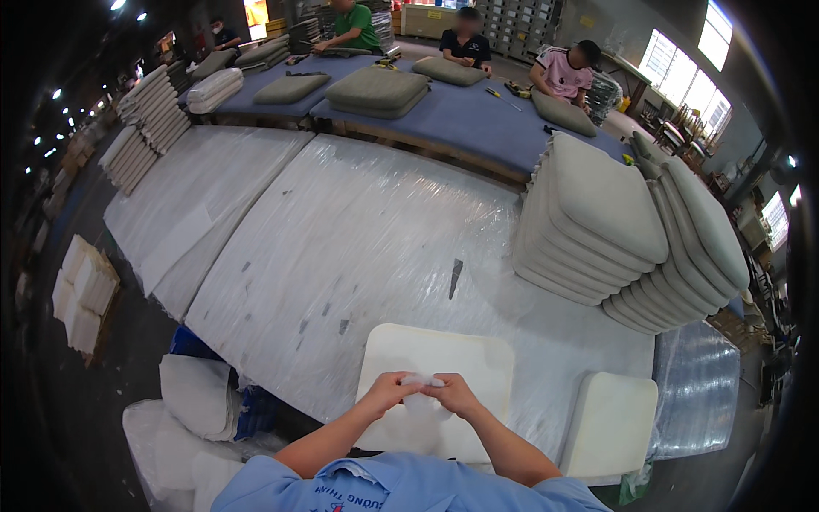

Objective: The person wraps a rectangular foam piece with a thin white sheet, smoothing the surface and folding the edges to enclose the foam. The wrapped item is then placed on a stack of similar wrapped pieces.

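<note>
Over a cream foam cushion pad point(435, 350), my left hand point(392, 391) and my right hand point(454, 393) are close together with fingers closed. Both pinch a bunched, whitish translucent piece of thin material point(423, 404), perhaps plastic film or soft wadding; I cannot tell which. It hangs between them above the pad. The pad lies flat at the near edge of a film-wrapped table point(341, 239), its front edge partly hidden by my arms and shirt.
Another cream foam pad point(610, 422) lies to the right. Stacks of grey-green cushions point(597, 213) stand at the right. Behind, people work at a blue-topped table point(465, 111) with covered cushions point(375, 90) and a screwdriver point(503, 98). White padding point(200, 397) is piled at lower left.
</note>
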`<state>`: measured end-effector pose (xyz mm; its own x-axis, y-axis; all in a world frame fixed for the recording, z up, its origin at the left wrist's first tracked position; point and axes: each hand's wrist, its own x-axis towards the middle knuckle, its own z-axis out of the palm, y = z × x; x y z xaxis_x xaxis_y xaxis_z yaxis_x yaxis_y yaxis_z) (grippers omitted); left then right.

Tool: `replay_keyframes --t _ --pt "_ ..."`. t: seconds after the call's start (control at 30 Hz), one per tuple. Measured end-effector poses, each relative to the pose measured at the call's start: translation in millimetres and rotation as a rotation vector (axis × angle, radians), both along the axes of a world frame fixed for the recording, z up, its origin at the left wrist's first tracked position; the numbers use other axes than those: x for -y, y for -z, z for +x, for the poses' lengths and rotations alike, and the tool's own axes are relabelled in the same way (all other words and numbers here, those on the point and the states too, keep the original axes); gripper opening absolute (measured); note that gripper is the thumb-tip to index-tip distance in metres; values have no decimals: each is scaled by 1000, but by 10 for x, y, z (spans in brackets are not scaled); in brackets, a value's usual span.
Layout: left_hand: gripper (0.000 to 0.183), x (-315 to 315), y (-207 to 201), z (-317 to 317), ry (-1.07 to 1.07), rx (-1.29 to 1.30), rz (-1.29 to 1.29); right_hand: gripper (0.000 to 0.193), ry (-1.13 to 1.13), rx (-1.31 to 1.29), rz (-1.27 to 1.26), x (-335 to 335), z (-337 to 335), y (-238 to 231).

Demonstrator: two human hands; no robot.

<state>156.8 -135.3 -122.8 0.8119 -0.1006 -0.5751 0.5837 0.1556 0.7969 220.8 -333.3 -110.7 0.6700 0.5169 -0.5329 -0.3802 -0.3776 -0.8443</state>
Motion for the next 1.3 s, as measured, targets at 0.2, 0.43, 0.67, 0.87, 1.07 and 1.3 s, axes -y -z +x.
replay_keyframes --t 0.2,0.43,0.67,0.87,1.07,1.3 --pt "30 11 -58 0 61 -12 160 23 -2 21 -17 54 15 -114" --pt "27 97 -60 -131 -112 26 4 24 156 -163 72 183 -63 118" --pt "27 109 -8 -191 -333 80 -32 42 101 -327 162 468 -488 183" --pt "33 321 -36 -286 -377 -5 -172 27 391 -340 175 195 -634 259" --pt "31 213 -27 -377 -288 -63 -216 21 217 -216 88 321 -400 133" --pt "30 122 57 -409 -257 -102 -122 21 74 -165 85 135 -364 -27"
